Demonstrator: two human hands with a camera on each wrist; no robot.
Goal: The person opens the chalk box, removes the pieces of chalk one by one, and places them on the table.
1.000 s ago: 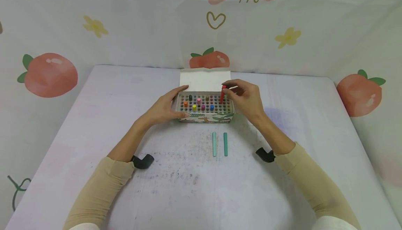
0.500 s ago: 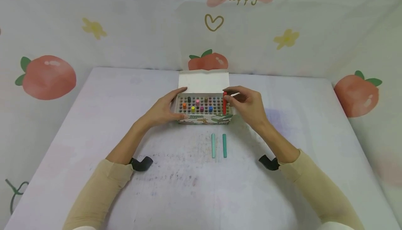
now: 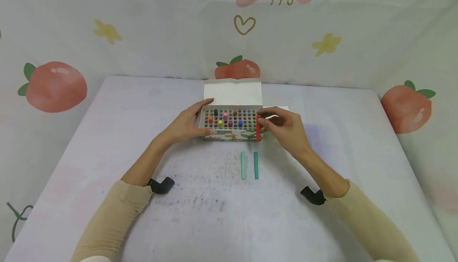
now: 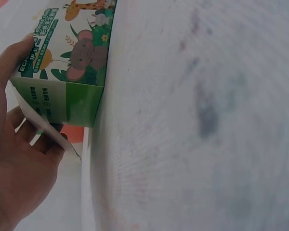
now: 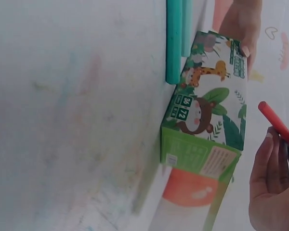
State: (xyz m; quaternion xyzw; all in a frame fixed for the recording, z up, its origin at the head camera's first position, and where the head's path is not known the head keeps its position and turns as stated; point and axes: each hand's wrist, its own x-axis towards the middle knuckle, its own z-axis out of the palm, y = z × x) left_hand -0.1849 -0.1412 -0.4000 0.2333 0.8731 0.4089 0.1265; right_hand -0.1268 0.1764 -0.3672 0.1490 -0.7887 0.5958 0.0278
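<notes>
My left hand [image 3: 182, 123] grips the left end of an open chalk box [image 3: 232, 135], thumb on its front and fingers behind. In the left wrist view the hand [image 4: 19, 173] lies round the printed box [image 4: 58, 101] and its loose end flap. My right hand [image 3: 288, 131] pinches a red chalk stick [image 3: 258, 134] upright by its top, before the box's right end. In the right wrist view the red chalk [image 5: 275, 120] is apart from the box [image 5: 202, 144]. Several coloured chalks, such as a blue one [image 3: 240, 123], stand in the box's holes.
A light green chalk [image 3: 243, 165] and a teal chalk [image 3: 256, 165] lie side by side on the table [image 3: 214, 222] before the box. The white lid [image 3: 232, 92] stands raised at the back. Black camera mounts [image 3: 162, 185] sit at both wrists.
The right hand has drawn the red chalk up out of the box and toward the front right. The left hand keeps its hold on the box.
</notes>
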